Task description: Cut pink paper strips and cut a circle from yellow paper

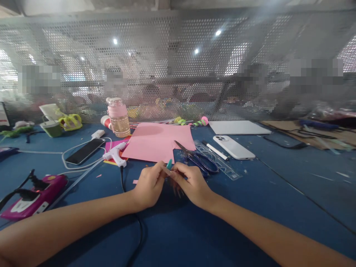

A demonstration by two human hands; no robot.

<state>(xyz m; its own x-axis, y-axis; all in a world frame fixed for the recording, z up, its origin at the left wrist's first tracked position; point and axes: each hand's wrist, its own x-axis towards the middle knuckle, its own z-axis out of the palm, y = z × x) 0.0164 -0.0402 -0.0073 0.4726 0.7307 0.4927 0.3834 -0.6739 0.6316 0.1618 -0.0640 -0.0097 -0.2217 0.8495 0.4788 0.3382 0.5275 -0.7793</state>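
Teal piece [169,164] sits between both hands [150,181] [195,184]; ruler [224,165] markings are unreadable.

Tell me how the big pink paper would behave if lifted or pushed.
The pink paper would probably flex when lifted, since it looks thin. It is likely light for its broad, flat spread. Pushed, it should slide, though the scissors, whose blades overlap its edge, might shift too.

The left hand [148,184] and right hand [197,186] come together at the front, thumbs [160,181] and index fingers [181,167] pinched close, while behind them the bare left forearm [80,215] and right forearm [256,222] slant outward to either side, wrists [213,202] only slightly bent.
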